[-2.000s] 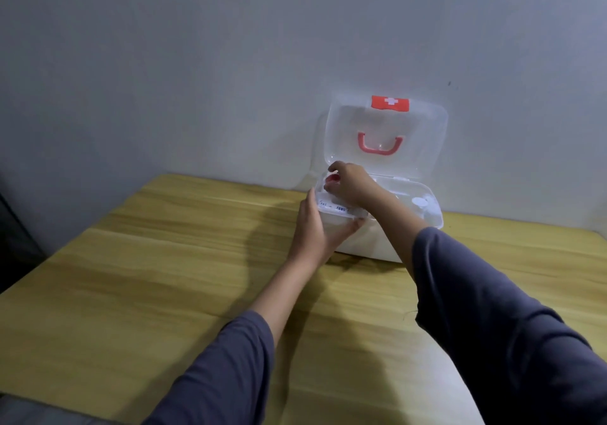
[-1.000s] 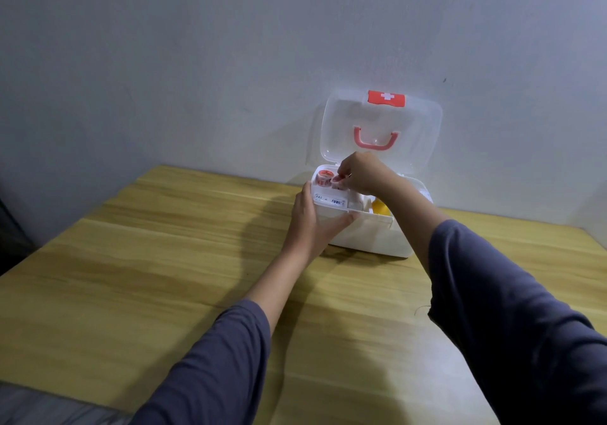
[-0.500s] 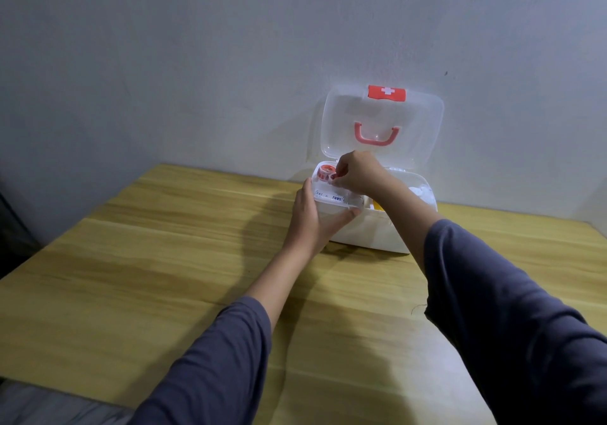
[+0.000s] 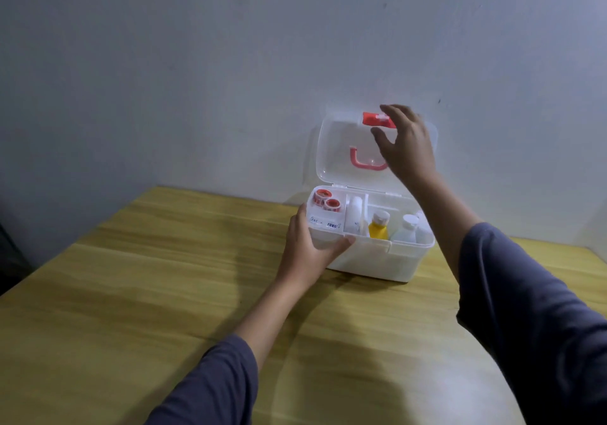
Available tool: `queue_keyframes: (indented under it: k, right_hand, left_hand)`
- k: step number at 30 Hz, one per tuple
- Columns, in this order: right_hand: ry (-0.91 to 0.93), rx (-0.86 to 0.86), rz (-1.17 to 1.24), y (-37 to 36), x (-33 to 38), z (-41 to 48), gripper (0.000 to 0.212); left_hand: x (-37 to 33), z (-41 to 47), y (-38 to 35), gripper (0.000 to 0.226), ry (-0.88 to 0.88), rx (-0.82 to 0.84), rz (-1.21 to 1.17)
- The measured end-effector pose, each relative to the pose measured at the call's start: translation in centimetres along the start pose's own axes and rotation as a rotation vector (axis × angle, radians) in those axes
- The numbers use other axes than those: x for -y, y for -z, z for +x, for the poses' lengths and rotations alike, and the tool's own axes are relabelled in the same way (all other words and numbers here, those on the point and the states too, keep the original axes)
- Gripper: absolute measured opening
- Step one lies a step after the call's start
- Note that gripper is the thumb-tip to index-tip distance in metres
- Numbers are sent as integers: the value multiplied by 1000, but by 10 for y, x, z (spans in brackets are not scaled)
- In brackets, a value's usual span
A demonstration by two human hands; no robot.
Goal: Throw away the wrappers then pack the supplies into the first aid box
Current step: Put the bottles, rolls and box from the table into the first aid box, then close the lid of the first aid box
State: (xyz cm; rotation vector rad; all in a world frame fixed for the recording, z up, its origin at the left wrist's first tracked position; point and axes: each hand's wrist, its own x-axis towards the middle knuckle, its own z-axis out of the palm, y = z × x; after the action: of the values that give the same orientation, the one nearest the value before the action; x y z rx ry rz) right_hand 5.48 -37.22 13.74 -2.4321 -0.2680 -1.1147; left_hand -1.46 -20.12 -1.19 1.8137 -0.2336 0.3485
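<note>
The white first aid box point(image 4: 371, 262) stands on the wooden table by the wall, its clear lid point(image 4: 335, 148) upright with a red latch and red handle. Inside I see two red tape rolls point(image 4: 325, 200) in the left tray, a white bottle point(image 4: 354, 216), a yellow bottle point(image 4: 378, 226) and a clear bottle point(image 4: 405, 229). My left hand point(image 4: 307, 250) grips the box's front left corner. My right hand point(image 4: 405, 142) is raised in front of the lid near the latch, fingers spread, holding nothing.
The wooden table point(image 4: 131, 293) stretches toward me and to the left. A grey-white wall point(image 4: 197, 79) rises right behind the box. My dark sleeves point(image 4: 538, 342) cover the lower right of the view.
My right hand let go of the tape roll in the left tray and rose up to the lid's top edge. The left hand stayed on the box corner.
</note>
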Motion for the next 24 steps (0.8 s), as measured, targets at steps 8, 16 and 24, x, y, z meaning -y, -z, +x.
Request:
queue_keyframes:
  k: [8, 16, 24]
  right_hand:
    - [17, -40, -40, -14, -22, 14, 34]
    - [127, -102, 37, 13, -14, 0, 29]
    - [223, -75, 70, 40, 6, -79, 32]
  left_hand:
    - [6, 0, -2, 102, -20, -6, 6]
    - [2, 2, -1, 90, -10, -3, -6]
    - [-8, -1, -1, 91, 34, 6, -59]
